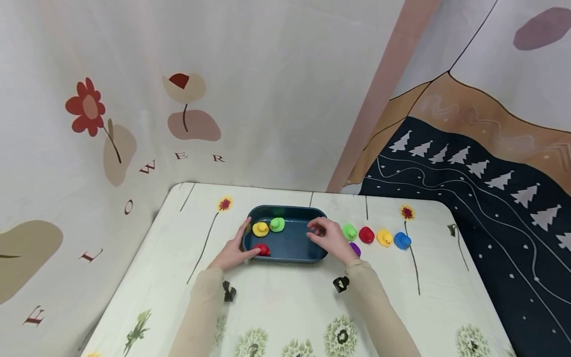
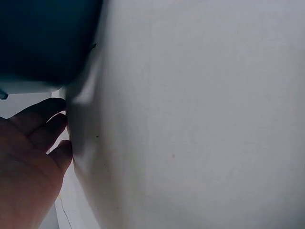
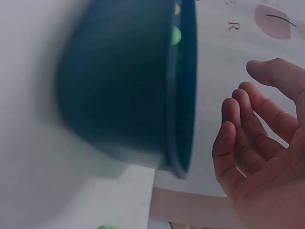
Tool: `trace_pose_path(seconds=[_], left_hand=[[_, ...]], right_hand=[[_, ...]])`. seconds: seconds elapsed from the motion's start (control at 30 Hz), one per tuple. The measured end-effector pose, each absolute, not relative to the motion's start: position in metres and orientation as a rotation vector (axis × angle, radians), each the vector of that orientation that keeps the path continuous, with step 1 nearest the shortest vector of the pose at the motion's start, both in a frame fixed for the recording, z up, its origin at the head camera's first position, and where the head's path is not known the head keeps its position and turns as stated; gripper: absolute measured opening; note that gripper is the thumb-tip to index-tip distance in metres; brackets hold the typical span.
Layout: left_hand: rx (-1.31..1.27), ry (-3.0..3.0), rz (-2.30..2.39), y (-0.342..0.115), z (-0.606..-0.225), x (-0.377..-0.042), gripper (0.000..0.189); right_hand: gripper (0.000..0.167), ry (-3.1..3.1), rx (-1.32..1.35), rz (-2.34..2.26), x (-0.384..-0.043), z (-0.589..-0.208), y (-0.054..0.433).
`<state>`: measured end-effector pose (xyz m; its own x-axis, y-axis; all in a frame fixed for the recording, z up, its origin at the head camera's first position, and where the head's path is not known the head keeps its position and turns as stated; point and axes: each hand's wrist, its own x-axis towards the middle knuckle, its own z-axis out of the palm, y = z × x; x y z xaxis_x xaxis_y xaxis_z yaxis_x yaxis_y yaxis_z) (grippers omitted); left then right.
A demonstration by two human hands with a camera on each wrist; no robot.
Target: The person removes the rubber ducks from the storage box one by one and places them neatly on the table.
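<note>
A dark blue rectangular tray [image 1: 292,243] lies on the table with a yellow rubber duck [image 1: 260,229], a green duck [image 1: 277,224] and a red duck [image 1: 262,249] inside, towards its left end. My left hand [image 1: 234,251] rests at the tray's left front corner, fingers along the left side and thumb by the red duck. In the left wrist view its fingers [image 2: 40,119] look fairly straight beside the tray wall. Over the tray's right end hovers my right hand [image 1: 329,238], fingers loosely bent; the right wrist view shows nothing in its palm [image 3: 267,186].
Right of the tray stand more ducks in a row: green [image 1: 349,232], red [image 1: 367,235], yellow [image 1: 384,237] and blue [image 1: 402,240]. A purple duck [image 1: 355,249] is partly hidden behind my right wrist. Printed cloth [image 1: 276,99] hangs behind the table.
</note>
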<state>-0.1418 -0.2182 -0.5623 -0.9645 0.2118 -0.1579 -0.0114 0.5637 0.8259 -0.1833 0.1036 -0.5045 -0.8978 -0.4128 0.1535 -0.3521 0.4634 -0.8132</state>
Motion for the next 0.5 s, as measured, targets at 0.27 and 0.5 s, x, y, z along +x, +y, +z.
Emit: trace_pose_path(seconds=[0.27, 0.5], left_hand=[[0.148, 2.56, 1.347, -0.218, -0.562, -0.143, 0.096], [0.175, 2.57, 1.341, -0.218, -0.564, -0.142, 0.095]], right_hand=[[0.018, 2.615, -0.665, -1.476, -0.2, -0.484, 0.09], [0.019, 2.553, -0.648, -1.45, -0.21, -0.478, 0.078]])
